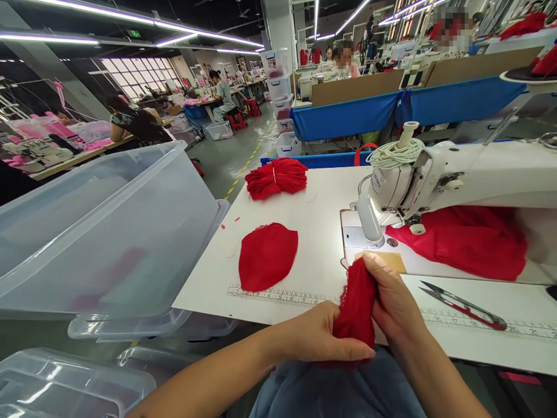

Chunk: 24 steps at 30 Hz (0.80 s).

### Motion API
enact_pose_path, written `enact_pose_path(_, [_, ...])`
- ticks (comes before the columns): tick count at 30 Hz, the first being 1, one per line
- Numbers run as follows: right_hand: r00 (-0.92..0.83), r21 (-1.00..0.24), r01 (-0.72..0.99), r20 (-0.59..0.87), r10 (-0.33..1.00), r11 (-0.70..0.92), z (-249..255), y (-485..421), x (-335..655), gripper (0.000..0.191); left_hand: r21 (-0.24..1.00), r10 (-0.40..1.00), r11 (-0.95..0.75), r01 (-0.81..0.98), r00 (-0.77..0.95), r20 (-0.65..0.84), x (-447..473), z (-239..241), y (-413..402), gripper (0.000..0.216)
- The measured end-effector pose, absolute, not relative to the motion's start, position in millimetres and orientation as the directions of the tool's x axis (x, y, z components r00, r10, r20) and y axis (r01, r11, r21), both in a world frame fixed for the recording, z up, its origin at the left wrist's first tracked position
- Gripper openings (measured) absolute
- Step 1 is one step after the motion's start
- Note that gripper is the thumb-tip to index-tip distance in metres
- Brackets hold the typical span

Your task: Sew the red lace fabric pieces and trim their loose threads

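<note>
Holding lace-edged red fabric [357,305] with 2 hands [319,334] [395,299].

Reading 4, 5, 6, 7 on the ruler strip [287,297] left of the fingers [379,271], catching "UKI" on the sewing machine [483,171] beyond!

Brightly lit by long white overhead tubes [209,33] at eleven o'clock and by a pale gridded window [139,75] at ten. Streaked with glare on the clear plastic container [56,383] at eight. Stretched towards the edges; pixelated near two.
</note>
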State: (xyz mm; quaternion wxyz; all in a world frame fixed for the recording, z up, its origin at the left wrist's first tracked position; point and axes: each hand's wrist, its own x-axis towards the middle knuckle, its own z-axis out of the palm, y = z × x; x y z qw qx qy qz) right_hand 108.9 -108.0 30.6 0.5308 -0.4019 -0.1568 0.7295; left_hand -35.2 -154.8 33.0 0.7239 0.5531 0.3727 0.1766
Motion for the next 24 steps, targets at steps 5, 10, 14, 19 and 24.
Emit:
enact_pose_path(5, [-0.150,-0.619,-0.671,-0.426,0.892,-0.409,25,-105,104,0.045,0.975,0.657,0.118,0.187,0.721,-0.218,-26,28,-166,0.053])
enact_pose_path(10, [-0.164,-0.646,-0.642,-0.411,0.897,-0.413,22,-103,105,0.041,0.970,0.697,0.208,0.123,0.678,-0.235,-30,27,-163,0.049])
enact_pose_path(14, [-0.212,-0.696,-0.574,-0.383,0.899,-0.432,26,-105,109,0.041,0.926,0.714,0.362,0.111,0.605,-0.352,-40,32,-154,0.044])
enact_pose_path(19, [-0.270,-0.785,-0.461,-0.320,0.908,-0.414,29,-109,112,0.040,0.921,0.720,0.387,-0.034,0.636,-0.279,-45,39,-136,0.057])
enact_pose_path(24, [-0.266,-0.889,-0.316,-0.253,0.930,-0.332,29,-114,114,0.040,0.894,0.839,0.418,-0.160,0.446,-0.312,-39,46,-122,0.060])
